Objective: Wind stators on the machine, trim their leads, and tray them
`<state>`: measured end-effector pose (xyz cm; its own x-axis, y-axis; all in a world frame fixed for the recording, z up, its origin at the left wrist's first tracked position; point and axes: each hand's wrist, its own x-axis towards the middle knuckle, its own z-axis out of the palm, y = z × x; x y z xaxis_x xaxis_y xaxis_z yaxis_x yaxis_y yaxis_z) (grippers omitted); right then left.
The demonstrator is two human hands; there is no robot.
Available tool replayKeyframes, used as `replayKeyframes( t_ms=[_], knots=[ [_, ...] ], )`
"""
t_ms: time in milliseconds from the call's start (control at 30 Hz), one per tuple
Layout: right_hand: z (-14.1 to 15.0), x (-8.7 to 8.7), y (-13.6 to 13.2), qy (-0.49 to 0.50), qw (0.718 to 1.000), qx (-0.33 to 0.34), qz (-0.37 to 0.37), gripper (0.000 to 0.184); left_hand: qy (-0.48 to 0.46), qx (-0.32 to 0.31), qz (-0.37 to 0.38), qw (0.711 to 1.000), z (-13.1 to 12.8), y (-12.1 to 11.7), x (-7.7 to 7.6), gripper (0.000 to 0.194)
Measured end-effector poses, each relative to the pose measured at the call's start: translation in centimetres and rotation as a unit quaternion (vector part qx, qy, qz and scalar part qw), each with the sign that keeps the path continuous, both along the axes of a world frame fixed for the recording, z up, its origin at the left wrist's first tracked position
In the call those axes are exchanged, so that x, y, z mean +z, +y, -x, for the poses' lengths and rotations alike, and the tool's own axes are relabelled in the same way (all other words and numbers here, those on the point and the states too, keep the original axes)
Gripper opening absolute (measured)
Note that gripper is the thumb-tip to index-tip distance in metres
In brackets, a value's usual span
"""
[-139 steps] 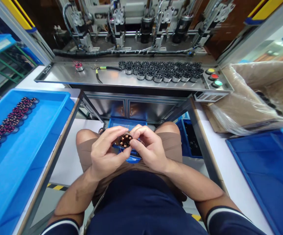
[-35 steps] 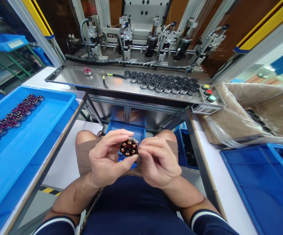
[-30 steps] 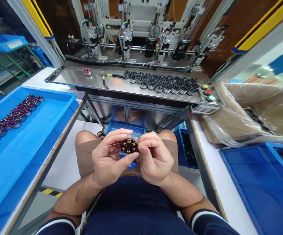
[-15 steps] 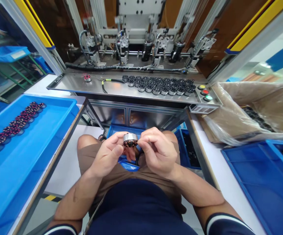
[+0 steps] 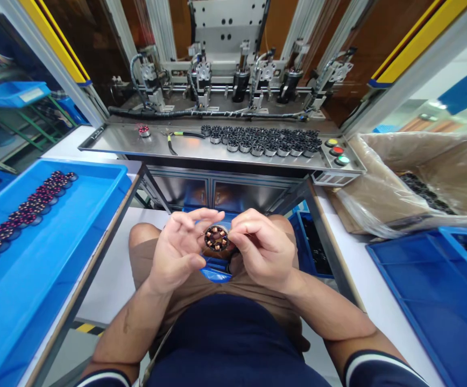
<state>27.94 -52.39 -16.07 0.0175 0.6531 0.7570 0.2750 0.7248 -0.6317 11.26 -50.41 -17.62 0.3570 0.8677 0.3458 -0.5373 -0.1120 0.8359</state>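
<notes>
One round part [image 5: 216,238], copper coils set in a dark ring, lay between the two hands, above the lap, coil face toward the camera. One right hand [image 5: 263,250], thumb and forefinger pinched together on the right edge of the part. One left hand [image 5: 177,250], fingers and thumb spread apart at the left side of the part; whether it touched the part could not be told. Fine wires, thin and partly blurred, stood out near the fingertips. Below the part, one blue container [image 5: 216,276], partly hidden. To the left, one long blue tray [image 5: 68,236] on a white surface [image 5: 70,141], bearing a slanting band of coiled parts [image 5: 27,209] with red and copper tips. To the right, blue bins [image 5: 427,274], and beneath the right-hand surface one blue crate [image 5: 305,250] of black pieces. Beyond the knees, one metal ledge [image 5: 124,141], carrying from left to right: one red-topped part [image 5: 143,131]; one pair of pliers [image 5: 189,134], handles black and yellow-green; a close group of black-topped metal rings [image 5: 257,141]; three buttons, yellow, red and green [image 5: 342,160]. Right of the ledge, one plastic-lined cardboard box [image 5: 379,177] holding dark pieces. Behind the ledge, one machine [image 5: 229,32] with cylinders and a black cable bundle [image 5: 201,114].
</notes>
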Motion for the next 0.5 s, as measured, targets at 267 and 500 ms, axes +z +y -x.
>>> replayKeyframes(
  t_ms=[267, 500],
  knots=[
    [-0.8, 0.2, -0.5, -0.069, 0.995, -0.013, -0.065, 0.012, 0.075, -0.141, 0.104, 0.982, 0.1, -0.4, -0.1, 0.033],
    [0.2, -0.1, -0.9, 0.042, 0.998, -0.015, 0.042, 0.014, 0.074, 0.055, -0.066, 0.994, -1.1, -0.7, -0.6, 0.038]
  ],
)
